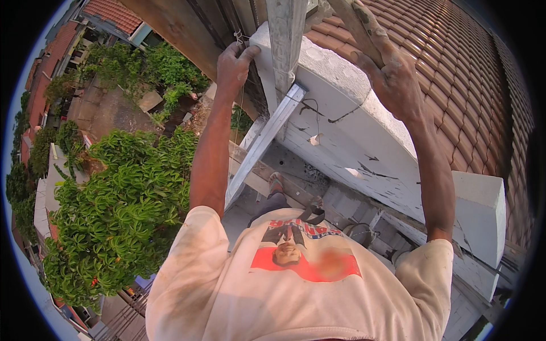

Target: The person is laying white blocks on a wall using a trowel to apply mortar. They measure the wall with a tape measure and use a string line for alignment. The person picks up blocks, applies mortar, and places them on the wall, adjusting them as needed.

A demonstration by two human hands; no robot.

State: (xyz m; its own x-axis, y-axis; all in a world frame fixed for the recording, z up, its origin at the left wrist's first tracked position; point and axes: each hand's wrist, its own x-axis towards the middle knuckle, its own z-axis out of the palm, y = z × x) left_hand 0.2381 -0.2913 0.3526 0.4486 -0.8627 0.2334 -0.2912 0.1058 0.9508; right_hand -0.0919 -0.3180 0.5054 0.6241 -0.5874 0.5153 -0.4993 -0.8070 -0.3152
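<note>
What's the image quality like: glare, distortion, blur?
Head view: fisheye bends the rows of brown roof tiles toward the black rim, and those tiles shine brightly near the top edge; a smeared patch blurs part of the shirt print; left hand and right hand look reasonably sharp.

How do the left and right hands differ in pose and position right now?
The left hand is curled, thumb and fingers at a pale string; the right hand grips a long, narrow strip.
The left hand is left of the white wall; the right hand is by its rough top edge.
Both hands are bare and reach forward.
</note>
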